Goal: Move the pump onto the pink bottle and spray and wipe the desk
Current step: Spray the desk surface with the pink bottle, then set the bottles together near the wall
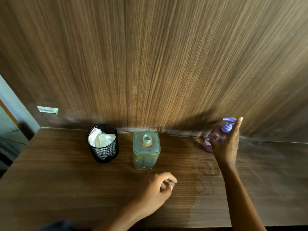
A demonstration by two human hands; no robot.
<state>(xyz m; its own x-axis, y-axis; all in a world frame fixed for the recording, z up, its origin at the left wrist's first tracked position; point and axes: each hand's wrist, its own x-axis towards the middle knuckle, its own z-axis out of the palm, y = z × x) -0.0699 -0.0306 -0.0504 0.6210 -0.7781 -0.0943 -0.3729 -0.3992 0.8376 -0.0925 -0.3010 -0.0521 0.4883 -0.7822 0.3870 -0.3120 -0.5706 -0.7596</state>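
- Pump (228, 125) sits on pink bottle (215, 137), clasped in my right grip (226, 144): swap done.
- Counter (66, 180) looks wet; left grip (156, 189) loosely curled, empty; wiping remains.

Dark wood-grain desk (58, 180), grain running left to right. Behind it a tall wood-veneer back panel (150, 55) with vertical grain, meeting the desk at a dusty seam (183, 131). Small white barcode sticker (48, 110) low on the panel, left. Pale blue-grey wall (10, 97) at far left edge. Warm light brightest mid-panel, corners dim.
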